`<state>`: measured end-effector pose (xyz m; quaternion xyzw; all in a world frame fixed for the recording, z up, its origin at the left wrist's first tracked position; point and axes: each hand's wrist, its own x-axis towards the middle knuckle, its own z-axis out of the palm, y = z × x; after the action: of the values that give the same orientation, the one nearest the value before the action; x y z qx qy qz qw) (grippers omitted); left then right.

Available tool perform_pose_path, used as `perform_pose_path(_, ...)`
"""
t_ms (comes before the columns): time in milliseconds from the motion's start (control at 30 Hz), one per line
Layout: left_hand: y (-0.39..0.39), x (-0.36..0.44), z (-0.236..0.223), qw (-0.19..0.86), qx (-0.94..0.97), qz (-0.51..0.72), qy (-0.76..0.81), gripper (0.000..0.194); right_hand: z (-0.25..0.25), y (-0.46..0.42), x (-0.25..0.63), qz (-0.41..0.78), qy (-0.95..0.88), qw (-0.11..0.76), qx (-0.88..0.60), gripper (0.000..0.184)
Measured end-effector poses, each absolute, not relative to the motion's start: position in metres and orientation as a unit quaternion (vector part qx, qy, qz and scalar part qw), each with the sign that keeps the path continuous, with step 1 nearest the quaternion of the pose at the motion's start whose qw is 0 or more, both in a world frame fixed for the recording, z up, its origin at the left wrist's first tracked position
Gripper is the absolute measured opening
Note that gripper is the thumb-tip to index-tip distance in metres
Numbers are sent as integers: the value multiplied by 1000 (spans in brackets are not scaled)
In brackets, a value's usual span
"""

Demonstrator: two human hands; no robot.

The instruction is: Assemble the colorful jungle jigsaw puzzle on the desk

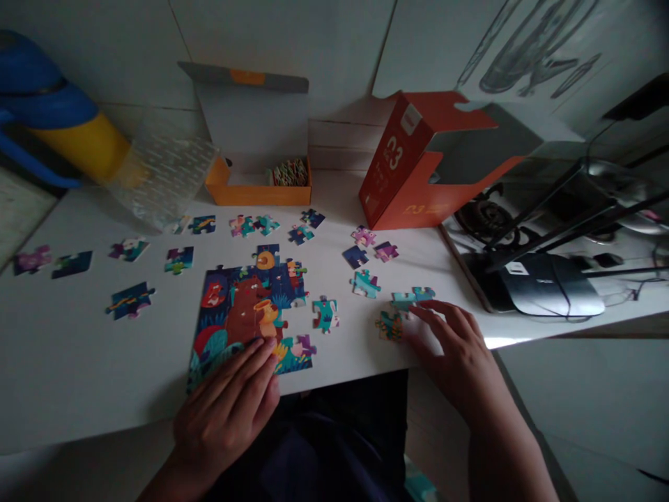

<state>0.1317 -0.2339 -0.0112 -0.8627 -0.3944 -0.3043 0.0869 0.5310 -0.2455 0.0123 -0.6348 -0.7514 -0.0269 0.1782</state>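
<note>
My left hand (230, 401) lies flat with its fingers stretched over the lower part of a partly joined jigsaw puzzle (241, 300), which shows a brown bear. At the table's right, my right hand (457, 352) hovers with fingers apart beside a dark green and orange puzzle piece (389, 326) and pale teal puzzle pieces (412, 298). Whether its fingertips touch a piece is hard to tell. Just right of the joined part lies a loose teal puzzle piece (325, 314) with a white figure. Another teal puzzle piece (365, 283) is farther back.
Several loose pieces (130, 300) lie scattered left and behind the puzzle. An open orange box (258, 194) and a red box (402, 167) stand at the back. Bubble wrap (167, 171) and a blue-yellow bottle (67, 118) are left; a black router (554, 284) is right.
</note>
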Motion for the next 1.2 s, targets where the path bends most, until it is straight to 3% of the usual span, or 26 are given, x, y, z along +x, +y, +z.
perform_pose_path(133, -234, 131, -11, 93, -862, -308, -390, 39, 9, -239, 557, -65, -713, 182, -674, 32)
perform_pose_path(333, -234, 131, -14, 99, -863, -305, -391, 43, -6, -225, 583, -55, -703, 156, -692, 47)
perform_pose_path(600, -233, 132, -12, 103, -863, -306, -389, 41, -11, -217, 600, -36, -699, 172, -693, 47)
perform_pose_path(900, -235, 132, -14, 88, -861, -310, -394, 38, -13, -223, 595, -40, -613, 218, -758, 75)
perform_pose_path(1100, -237, 130, -18, 87, -863, -299, -397, 40, 4, -231, 579, -2, -566, 252, -785, 54)
perform_pose_path(1200, -239, 130, -19, 86, -861, -302, -400, 40, 18, -229, 557, -26, -559, 280, -780, 58)
